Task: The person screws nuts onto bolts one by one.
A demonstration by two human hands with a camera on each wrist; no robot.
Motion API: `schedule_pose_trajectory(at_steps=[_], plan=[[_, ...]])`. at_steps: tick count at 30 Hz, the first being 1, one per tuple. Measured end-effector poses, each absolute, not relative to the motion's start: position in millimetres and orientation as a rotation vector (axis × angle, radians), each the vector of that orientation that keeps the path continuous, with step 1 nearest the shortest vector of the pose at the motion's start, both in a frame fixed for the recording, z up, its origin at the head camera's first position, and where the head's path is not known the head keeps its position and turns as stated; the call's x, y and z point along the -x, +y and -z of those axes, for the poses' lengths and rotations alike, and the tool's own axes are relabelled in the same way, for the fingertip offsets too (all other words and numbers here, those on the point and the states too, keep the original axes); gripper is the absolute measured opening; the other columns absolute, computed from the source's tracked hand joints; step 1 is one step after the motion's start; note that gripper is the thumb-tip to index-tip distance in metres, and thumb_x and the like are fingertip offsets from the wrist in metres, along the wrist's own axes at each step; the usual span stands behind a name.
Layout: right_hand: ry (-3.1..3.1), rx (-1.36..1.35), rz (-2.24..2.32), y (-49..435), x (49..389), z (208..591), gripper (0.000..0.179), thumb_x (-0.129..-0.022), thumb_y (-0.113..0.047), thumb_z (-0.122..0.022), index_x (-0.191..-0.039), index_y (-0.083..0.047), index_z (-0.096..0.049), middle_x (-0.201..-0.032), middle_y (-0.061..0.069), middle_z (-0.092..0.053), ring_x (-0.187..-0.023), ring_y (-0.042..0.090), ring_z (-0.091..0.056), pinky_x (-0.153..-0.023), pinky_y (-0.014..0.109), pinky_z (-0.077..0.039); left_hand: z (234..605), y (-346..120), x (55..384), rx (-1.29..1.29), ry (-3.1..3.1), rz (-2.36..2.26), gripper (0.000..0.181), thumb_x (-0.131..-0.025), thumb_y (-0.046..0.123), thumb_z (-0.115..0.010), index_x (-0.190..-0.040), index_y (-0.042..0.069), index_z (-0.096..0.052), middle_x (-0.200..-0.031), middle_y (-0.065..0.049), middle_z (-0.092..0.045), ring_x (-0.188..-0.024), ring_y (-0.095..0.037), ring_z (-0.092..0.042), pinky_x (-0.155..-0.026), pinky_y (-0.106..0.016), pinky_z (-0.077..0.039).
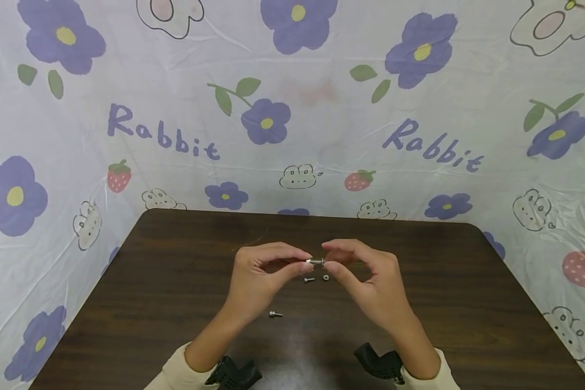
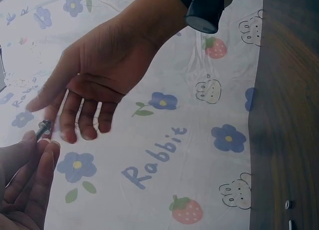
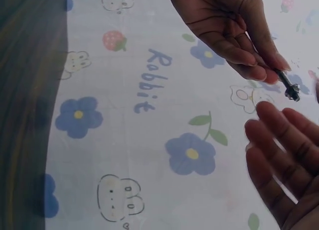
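My left hand (image 1: 260, 271) pinches a small metal bolt (image 1: 316, 262) by one end, between thumb and fingertips, above the table. In the right wrist view, a nut (image 3: 292, 92) sits round the bolt's far end, and the threaded shank shows between it and the fingers. My right hand (image 1: 375, 276) is at that far end, its thumb and fingers spread apart with nothing gripped between them. From the left wrist view, its index fingertip is close to the nut; whether it touches cannot be told.
On the dark wooden table (image 1: 175, 281) below the hands lie a small screw (image 1: 309, 280) and a loose nut (image 1: 325, 277). Another bolt (image 1: 275, 314) lies nearer the front, to the left. A printed cloth (image 1: 322, 130) hangs behind and at the sides.
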State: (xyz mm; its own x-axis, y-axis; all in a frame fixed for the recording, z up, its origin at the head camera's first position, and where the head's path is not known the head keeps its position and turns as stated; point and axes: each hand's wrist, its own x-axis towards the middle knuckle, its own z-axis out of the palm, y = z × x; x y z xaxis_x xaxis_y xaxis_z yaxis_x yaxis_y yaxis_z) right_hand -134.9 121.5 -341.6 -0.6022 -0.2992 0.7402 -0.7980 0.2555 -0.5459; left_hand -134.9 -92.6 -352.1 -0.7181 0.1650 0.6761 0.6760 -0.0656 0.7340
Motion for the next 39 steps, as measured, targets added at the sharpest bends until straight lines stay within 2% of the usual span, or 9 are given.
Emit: schedule_pose_trajectory(at_steps=[3,9,11,14,17,21,24,32,39], plan=[[-1.968,-1.050,-1.294,120.7,135.6,340.2,0.042,-0.081,0.000,-0.083,-0.121,-0.007,-0.071,-0.094,0.002,-0.075,-0.077,0.013,-0.071,-0.067,0.026,-0.059,352.0,-93.4,135.3,0.897,-1.838,1.827,0.013,-0.083,-0.002,-0.081,-0.095,0.001,-0.079,-0.087,-0.006,-0.076,-0.074,-0.018,-0.072,-0.065,-0.035,-0.062],[-1.918,-1.089,-1.267,119.7,135.9,338.3,0.053,-0.071,0.011,-0.086,-0.120,-0.004,-0.071,-0.096,0.005,-0.076,-0.077,0.014,-0.070,-0.066,0.026,-0.060,352.3,-93.6,135.3,0.892,-1.849,1.833,0.013,-0.084,-0.002,-0.081,-0.096,0.002,-0.079,-0.088,-0.006,-0.076,-0.075,-0.019,-0.072,-0.065,-0.036,-0.062],[-1.908,-1.099,-1.272,119.6,136.0,337.7,0.047,-0.075,0.007,-0.086,-0.119,-0.003,-0.072,-0.096,0.006,-0.075,-0.077,0.014,-0.070,-0.067,0.025,-0.060,352.6,-93.7,135.6,0.894,-1.845,1.838,0.013,-0.083,-0.002,-0.081,-0.096,0.002,-0.079,-0.088,-0.006,-0.076,-0.075,-0.019,-0.072,-0.065,-0.036,-0.062],[-1.890,-1.117,-1.286,119.5,136.5,337.6,0.030,-0.085,-0.010,-0.083,-0.114,-0.003,-0.074,-0.096,0.007,-0.075,-0.078,0.015,-0.070,-0.070,0.024,-0.060,352.6,-93.6,135.7,0.902,-1.840,1.844,0.013,-0.084,-0.002,-0.081,-0.096,0.003,-0.079,-0.088,-0.006,-0.076,-0.075,-0.019,-0.072,-0.065,-0.036,-0.062],[-1.873,-1.136,-1.293,119.2,137.3,338.0,0.027,-0.091,-0.024,-0.077,-0.107,-0.003,-0.076,-0.097,0.008,-0.075,-0.080,0.018,-0.070,-0.073,0.024,-0.060,352.5,-93.5,135.6,0.911,-1.836,1.850,0.013,-0.084,-0.002,-0.081,-0.096,0.003,-0.079,-0.089,-0.006,-0.076,-0.075,-0.020,-0.072,-0.066,-0.036,-0.062],[-1.868,-1.145,-1.301,119.1,137.8,338.9,0.019,-0.086,-0.009,-0.081,-0.104,-0.003,-0.077,-0.097,0.008,-0.075,-0.082,0.022,-0.071,-0.077,0.023,-0.059,352.6,-93.3,135.9,0.917,-1.833,1.855,0.014,-0.084,-0.002,-0.081,-0.096,0.003,-0.079,-0.089,-0.006,-0.077,-0.075,-0.020,-0.072,-0.066,-0.037,-0.063],[-1.876,-1.141,-1.300,119.1,137.5,339.5,0.026,-0.080,0.003,-0.084,-0.104,-0.003,-0.077,-0.096,0.008,-0.075,-0.082,0.019,-0.071,-0.077,0.022,-0.059,352.9,-93.3,136.2,0.917,-1.831,1.855,0.014,-0.084,-0.002,-0.081,-0.096,0.003,-0.079,-0.089,-0.006,-0.076,-0.075,-0.020,-0.072,-0.066,-0.036,-0.063],[-1.920,-1.126,-1.307,119.0,134.9,338.8,0.029,-0.079,0.008,-0.082,-0.103,-0.007,-0.077,-0.094,0.004,-0.076,-0.080,0.015,-0.071,-0.074,0.021,-0.058,352.5,-92.8,135.7,0.939,-1.816,1.865,0.014,-0.083,-0.004,-0.080,-0.096,0.001,-0.079,-0.088,-0.007,-0.076,-0.075,-0.020,-0.072,-0.065,-0.036,-0.062],[-1.972,-1.106,-1.293,119.8,134.5,338.9,0.020,-0.085,0.006,-0.077,-0.095,-0.012,-0.077,-0.086,0.000,-0.075,-0.075,0.011,-0.069,-0.068,0.020,-0.057,352.3,-92.0,134.7,0.961,-1.815,1.877,0.013,-0.084,-0.004,-0.080,-0.096,0.001,-0.079,-0.087,-0.008,-0.076,-0.073,-0.019,-0.072,-0.064,-0.035,-0.062]])
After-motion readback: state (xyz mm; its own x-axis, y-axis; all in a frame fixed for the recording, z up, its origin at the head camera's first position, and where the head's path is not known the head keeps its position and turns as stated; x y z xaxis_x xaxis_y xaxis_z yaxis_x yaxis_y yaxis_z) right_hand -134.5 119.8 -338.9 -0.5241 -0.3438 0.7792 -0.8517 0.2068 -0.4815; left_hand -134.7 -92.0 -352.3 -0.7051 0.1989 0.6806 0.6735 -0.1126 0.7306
